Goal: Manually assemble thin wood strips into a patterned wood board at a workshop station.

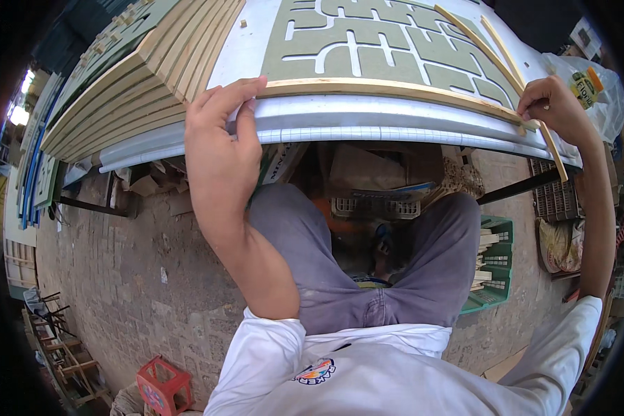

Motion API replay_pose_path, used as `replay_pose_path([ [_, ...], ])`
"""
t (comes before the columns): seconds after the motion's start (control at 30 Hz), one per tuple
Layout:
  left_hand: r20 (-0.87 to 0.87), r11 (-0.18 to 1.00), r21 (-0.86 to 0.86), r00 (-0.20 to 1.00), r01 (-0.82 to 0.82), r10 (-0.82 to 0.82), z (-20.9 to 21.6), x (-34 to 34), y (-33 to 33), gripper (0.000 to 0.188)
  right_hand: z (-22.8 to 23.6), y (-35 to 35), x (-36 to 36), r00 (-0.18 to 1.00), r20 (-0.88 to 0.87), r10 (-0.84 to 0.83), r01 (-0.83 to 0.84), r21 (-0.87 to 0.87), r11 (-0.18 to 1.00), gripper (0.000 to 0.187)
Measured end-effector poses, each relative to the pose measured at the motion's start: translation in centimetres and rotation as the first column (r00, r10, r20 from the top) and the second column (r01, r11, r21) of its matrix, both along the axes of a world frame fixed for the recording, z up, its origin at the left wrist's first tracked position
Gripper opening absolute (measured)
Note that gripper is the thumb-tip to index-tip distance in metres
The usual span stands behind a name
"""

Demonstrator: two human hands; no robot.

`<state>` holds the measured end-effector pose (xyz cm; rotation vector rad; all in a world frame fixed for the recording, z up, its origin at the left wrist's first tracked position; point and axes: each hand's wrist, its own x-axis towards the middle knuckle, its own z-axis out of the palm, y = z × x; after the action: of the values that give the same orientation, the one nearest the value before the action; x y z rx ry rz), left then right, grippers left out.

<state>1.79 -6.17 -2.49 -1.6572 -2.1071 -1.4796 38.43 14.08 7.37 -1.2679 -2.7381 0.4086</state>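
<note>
A white panel [249, 48] with a green cut-out lattice pattern [388, 48] lies on the workbench in front of me. A long thin wooden strip [388, 89] runs along the panel's near edge. My left hand [220, 139] presses the strip's left end, fingers over the panel edge. My right hand [553, 104] pinches the strip's right end near the panel's corner, where two more thin strips [496, 45] cross at an angle.
A stack of wooden slats [145, 76] lies on the bench at the left. A plastic bag [593, 87] sits at the right. Under the bench are cardboard boxes [367, 170], a green crate [496, 270] of wood pieces, and a red stool [163, 385] on the brick floor.
</note>
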Motion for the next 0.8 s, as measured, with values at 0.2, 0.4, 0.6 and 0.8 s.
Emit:
replay_pose_path([
  [0.2, 0.034, 0.991, 0.106, 0.997, -0.076, 0.073, -0.5, 1.2, 1.4, 0.019, 0.0, 0.4, 0.5, 0.999, 0.040, 0.022, -0.022, -0.001, 1.000, 0.011],
  [0.4, -0.049, 0.888, 0.165, 0.896, -0.429, 0.442, -1.7, 2.6, 4.0, 0.041, 0.5, -0.1, -0.7, 0.997, -0.032, 0.067, -0.069, -0.051, 0.996, 0.020],
  [0.6, -0.038, 0.879, 0.024, 0.879, -0.475, 0.476, -1.4, 2.5, 4.2, 0.036, 0.8, 0.0, -1.2, 0.952, 0.152, 0.267, -0.285, 0.112, 0.952, 0.028],
  [0.8, 0.012, 0.892, -0.026, 0.893, -0.450, 0.451, -1.2, 2.4, 4.0, 0.040, -5.7, -6.1, -5.6, 0.909, -0.034, 0.416, -0.371, 0.390, 0.843, 0.048],
])
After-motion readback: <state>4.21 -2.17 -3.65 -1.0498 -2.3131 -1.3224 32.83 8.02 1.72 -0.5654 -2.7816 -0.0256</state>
